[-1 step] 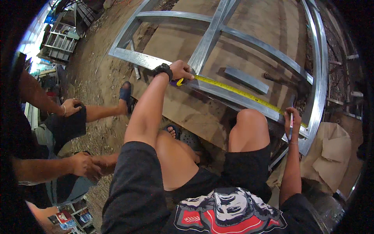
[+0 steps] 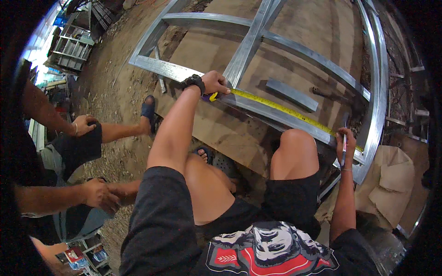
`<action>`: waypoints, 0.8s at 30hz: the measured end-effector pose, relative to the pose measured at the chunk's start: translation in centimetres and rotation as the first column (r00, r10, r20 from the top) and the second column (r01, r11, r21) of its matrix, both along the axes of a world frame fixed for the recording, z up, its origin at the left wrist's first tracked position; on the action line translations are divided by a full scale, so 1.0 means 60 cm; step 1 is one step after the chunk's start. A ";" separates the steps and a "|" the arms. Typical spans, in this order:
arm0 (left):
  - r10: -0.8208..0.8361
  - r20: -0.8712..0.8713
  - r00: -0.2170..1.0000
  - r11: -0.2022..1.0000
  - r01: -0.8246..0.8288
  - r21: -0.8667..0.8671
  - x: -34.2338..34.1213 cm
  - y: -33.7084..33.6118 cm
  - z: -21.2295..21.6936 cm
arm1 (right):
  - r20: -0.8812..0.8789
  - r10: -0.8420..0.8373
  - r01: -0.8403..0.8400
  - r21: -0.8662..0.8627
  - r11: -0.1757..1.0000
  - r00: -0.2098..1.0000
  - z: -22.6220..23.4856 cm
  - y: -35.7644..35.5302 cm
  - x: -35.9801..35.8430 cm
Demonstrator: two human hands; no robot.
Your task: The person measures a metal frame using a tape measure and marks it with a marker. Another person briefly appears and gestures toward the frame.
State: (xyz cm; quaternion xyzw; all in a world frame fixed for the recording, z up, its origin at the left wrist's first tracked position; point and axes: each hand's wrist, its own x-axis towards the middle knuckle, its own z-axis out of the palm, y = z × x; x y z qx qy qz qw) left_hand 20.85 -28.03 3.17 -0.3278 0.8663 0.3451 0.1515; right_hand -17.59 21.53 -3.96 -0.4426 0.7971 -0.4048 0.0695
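A yellow tape measure point(image 2: 285, 110) is drawn out along the near rail of a silvery metal frame point(image 2: 172, 69). My left hand point(image 2: 215, 83), with a dark band on its wrist, is closed on the tape measure's case, most of which lies hidden beneath the hand. The blade runs rightward from there and passes under my right hand point(image 2: 346, 139), near the frame's right corner. A slim pen-like marker point(image 2: 344, 149) is gripped upright in that right hand, its fingers curled round it. Beyond the tape, a loose short metal bar point(image 2: 292, 94) lies inside the frame.
Brown board point(image 2: 230, 145) lies under the frame. At the left, other people's hands point(image 2: 99, 195) rest near their knees. Crumpled brown paper point(image 2: 391, 179) sits by the right corner. A hammer-like tool point(image 2: 329, 94) lies beyond the loose bar. A ladder point(image 2: 71, 53) stands far left.
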 end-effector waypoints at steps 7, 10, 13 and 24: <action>0.071 0.000 0.997 0.995 -0.071 0.063 0.008 -0.017 -0.007 | -0.046 -0.023 0.024 0.015 1.000 0.999 0.015 -0.025 0.021; 0.030 -0.055 0.998 1.000 -0.029 0.011 0.010 -0.018 -0.015 | -0.035 -0.016 0.016 0.012 1.000 0.999 0.026 -0.026 0.027; 0.032 -0.051 0.998 0.999 -0.031 0.019 0.009 -0.016 -0.016 | 0.004 -0.011 0.011 0.005 1.000 1.000 0.022 -0.023 0.028; 0.042 -0.041 0.998 0.992 -0.047 -0.117 0.011 0.004 -0.013 | -0.341 -0.089 0.067 -0.076 0.995 0.936 0.091 -0.057 0.062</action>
